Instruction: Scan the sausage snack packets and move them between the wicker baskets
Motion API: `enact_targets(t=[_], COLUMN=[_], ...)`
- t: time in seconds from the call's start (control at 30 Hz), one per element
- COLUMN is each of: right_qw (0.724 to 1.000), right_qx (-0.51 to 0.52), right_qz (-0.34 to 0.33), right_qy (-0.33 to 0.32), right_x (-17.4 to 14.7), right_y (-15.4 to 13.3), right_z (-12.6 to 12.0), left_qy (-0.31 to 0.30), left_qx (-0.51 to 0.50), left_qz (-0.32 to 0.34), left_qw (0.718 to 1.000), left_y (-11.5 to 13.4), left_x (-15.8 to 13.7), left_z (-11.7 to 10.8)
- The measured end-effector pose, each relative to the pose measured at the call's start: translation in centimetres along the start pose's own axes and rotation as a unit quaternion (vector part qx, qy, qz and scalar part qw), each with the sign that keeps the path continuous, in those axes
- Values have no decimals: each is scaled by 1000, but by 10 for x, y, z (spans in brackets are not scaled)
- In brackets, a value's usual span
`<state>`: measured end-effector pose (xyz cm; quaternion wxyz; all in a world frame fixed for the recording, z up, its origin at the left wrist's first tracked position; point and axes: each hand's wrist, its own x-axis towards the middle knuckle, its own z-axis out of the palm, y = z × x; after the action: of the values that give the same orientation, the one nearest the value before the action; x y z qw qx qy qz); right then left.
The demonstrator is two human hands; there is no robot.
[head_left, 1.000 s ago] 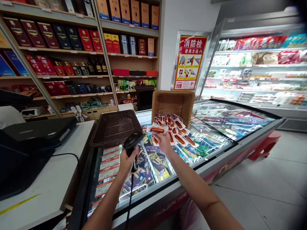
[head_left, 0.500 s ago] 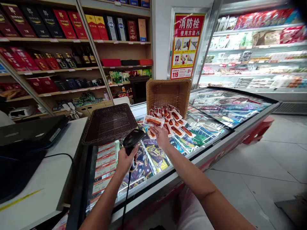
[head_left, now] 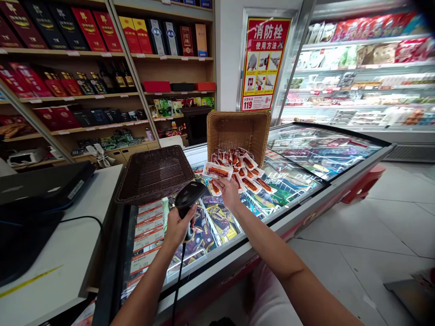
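Note:
My left hand (head_left: pixel 179 225) is wrapped round the grip of a black barcode scanner (head_left: pixel 189 195), its cable hanging down. The scanner's head points toward a packaged sausage (head_left: pixel 217 171) in a clear wrapper. My right hand (head_left: pixel 228 191) pinches that sausage pack by its lower edge and holds it up flat. Behind it, a tan wicker basket (head_left: pixel 238 118) lies tipped on its side on the freezer's glass top. More sausage packs (head_left: pixel 251 184) spill from its mouth onto the glass. Left of the scanner sits a dark brown wicker basket (head_left: pixel 154 174) with nothing in it.
Under the baskets runs a glass-topped chest freezer (head_left: pixel 220 222) full of wrapped goods. A white counter (head_left: pixel 74 244) with a black device (head_left: pixel 41 185) stands at the left. Shelves of boxes (head_left: pixel 129 54) rise behind; a red stool (head_left: pixel 365 183) is at the right.
The view has shifted very slightly. Both hands, the scanner and the held sausage pack keep almost the same places.

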<state>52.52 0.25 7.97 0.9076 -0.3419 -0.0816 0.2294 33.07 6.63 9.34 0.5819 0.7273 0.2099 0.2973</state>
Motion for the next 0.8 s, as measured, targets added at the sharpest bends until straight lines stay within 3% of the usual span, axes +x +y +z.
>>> enact_targets(t=[0.33, 0.47, 0.8], right_qw=[1000, 996, 963], right_qx=[-20, -48, -155], right_qz=[-19, -77, -188], right_qy=[6, 13, 113], right_x=[3, 2, 8], right_y=[0, 0, -3], right_z=[-3, -4, -10], left_qy=[-4, 4, 39], left_qx=[7, -8, -47], left_qz=[-9, -12, -11], left_qw=[1000, 1000, 998], left_y=[3, 2, 2], left_x=[-2, -1, 2], left_z=[1, 2, 1])
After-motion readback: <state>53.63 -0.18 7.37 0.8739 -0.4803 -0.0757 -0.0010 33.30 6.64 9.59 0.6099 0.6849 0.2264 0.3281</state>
